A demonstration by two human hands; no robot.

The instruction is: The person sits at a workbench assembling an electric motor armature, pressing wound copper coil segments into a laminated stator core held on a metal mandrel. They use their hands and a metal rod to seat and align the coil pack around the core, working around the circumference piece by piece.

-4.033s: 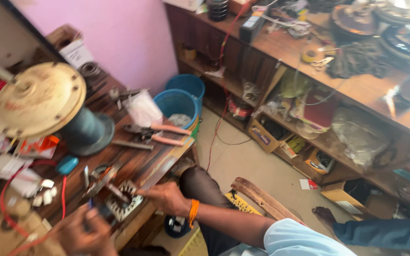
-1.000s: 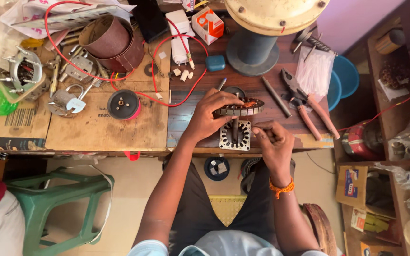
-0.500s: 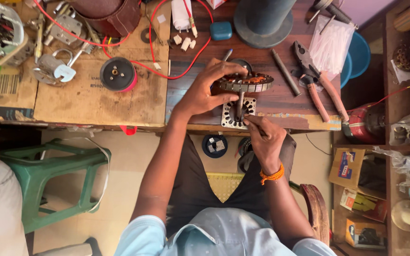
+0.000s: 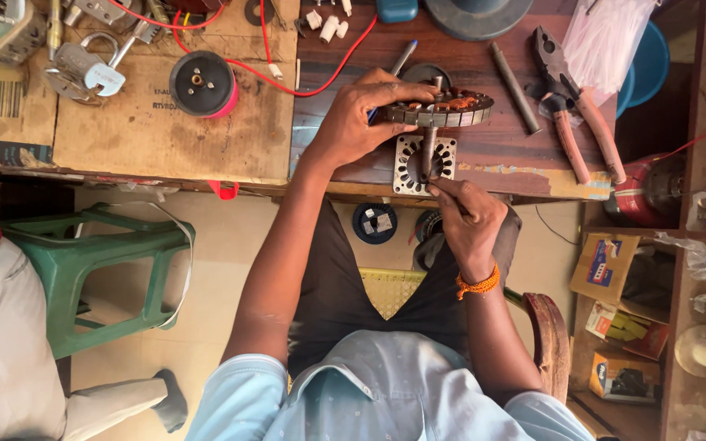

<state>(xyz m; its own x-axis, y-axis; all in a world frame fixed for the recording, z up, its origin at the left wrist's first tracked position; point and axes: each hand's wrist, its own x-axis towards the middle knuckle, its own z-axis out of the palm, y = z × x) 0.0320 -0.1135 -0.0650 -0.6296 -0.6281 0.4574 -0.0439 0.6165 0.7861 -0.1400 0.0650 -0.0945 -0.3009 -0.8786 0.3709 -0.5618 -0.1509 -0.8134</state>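
While the left hand [image 4: 361,122] clamps the wound stator [image 4: 439,108] | right hand [image 4: 467,216] pinches shaft [image 4: 428,147] below stator | stator off plate [image 4: 425,163], unseated.

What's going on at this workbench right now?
A seated person's left hand steadies a round motor stator with copper windings on edge over a square slotted metal plate. The right hand grips the lower end of a metal shaft running through the stator. Pliers lie alongside.

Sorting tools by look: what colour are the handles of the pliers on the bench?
Reddish-brown, on the pliers at the right of the bench, seen in the head view.
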